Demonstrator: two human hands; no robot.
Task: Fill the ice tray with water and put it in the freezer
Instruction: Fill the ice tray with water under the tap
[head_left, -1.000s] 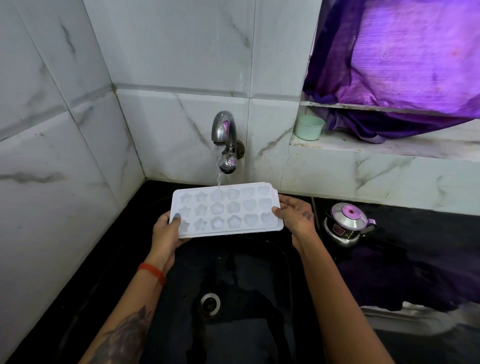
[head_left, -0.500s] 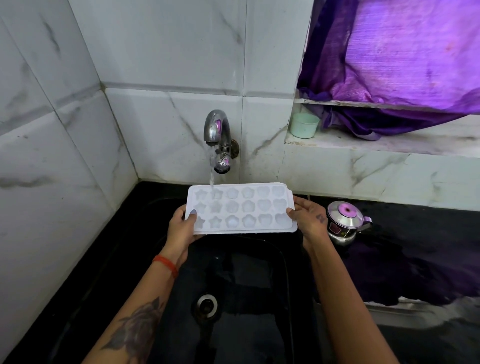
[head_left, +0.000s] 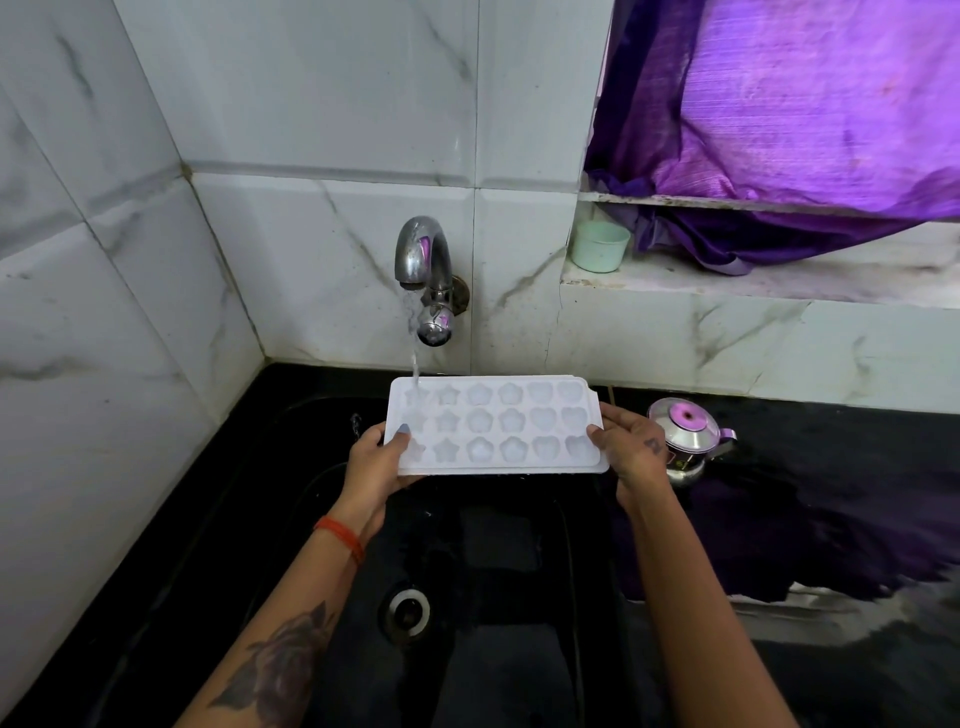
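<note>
The ice tray (head_left: 493, 423) is white and carries no brand, label or writing that can be read; its cells are moulded as stars, flowers and hearts in three rows of six. It is held roughly level above the black sink (head_left: 519, 597), cells facing up, with its long axis running from 9 o'clock to 3 o'clock across the view. A thin stream of water (head_left: 414, 338) falls from the metal tap (head_left: 423, 270) at 12 o'clock into the far cell at the tray's 9 o'clock end.

The left hand (head_left: 376, 465) has its grip closed on the 9 o'clock end, thumb lying on top of the rim and fingers underneath; a red thread band circles the wrist and the forearm bears a tattoo. The right hand (head_left: 631, 449) grips the 3 o'clock end the same way, thumb on top.

A small steel kettle (head_left: 685, 436) stands on the black surface (head_left: 831, 467) just beside the right hand, at 3 o'clock. A pale green cup (head_left: 600, 247) sits on the marble ledge at 1 o'clock, beside purple cloth (head_left: 805, 130).
</note>
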